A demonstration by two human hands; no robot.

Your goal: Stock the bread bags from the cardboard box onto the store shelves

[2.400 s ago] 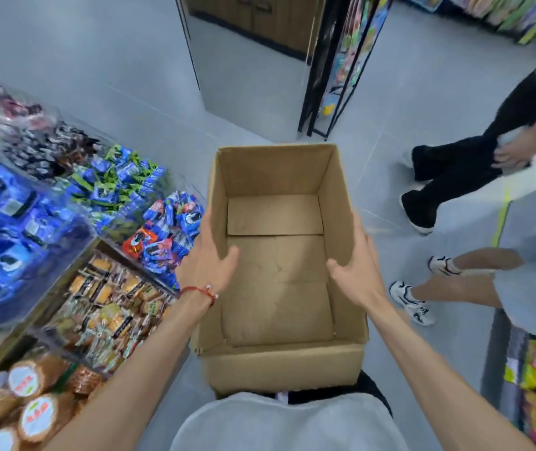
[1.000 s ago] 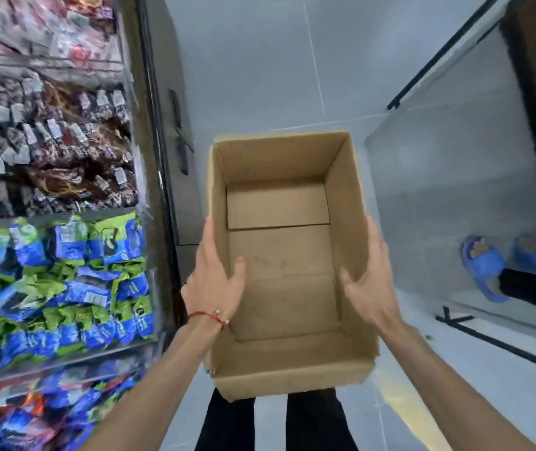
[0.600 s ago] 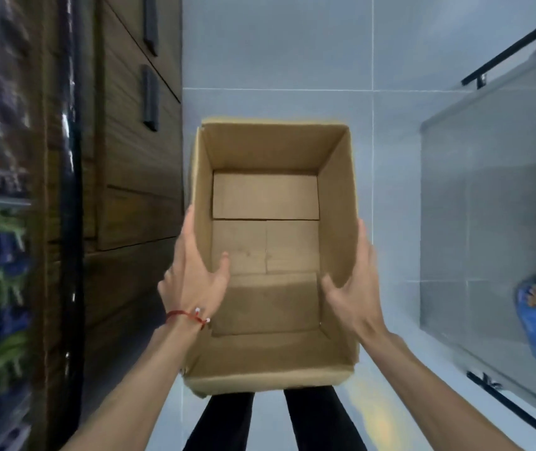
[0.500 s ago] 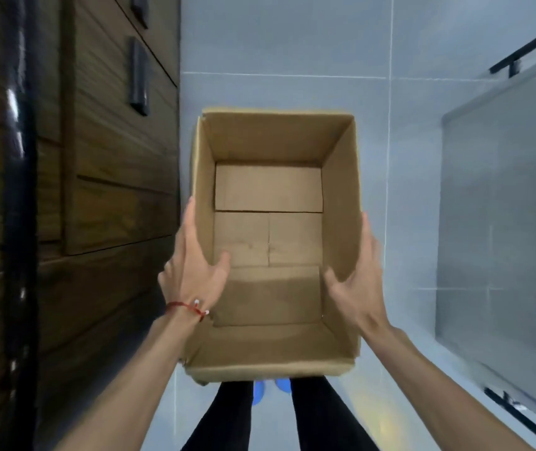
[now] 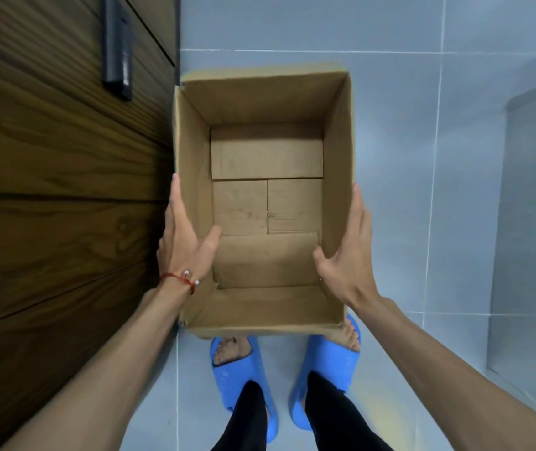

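Tiled floor (image 5: 390,157); cardboard box (image 5: 266,307) against wooden cabinet (image 5: 64,190), both hands gripping.

1. The cardboard box (image 5: 265,203) is held between the left hand (image 5: 183,245) and right hand (image 5: 348,255)
2. A wooden cabinet (image 5: 64,190) stands just left of it
3. Two slippered feet (image 5: 243,379) lie below its near edge
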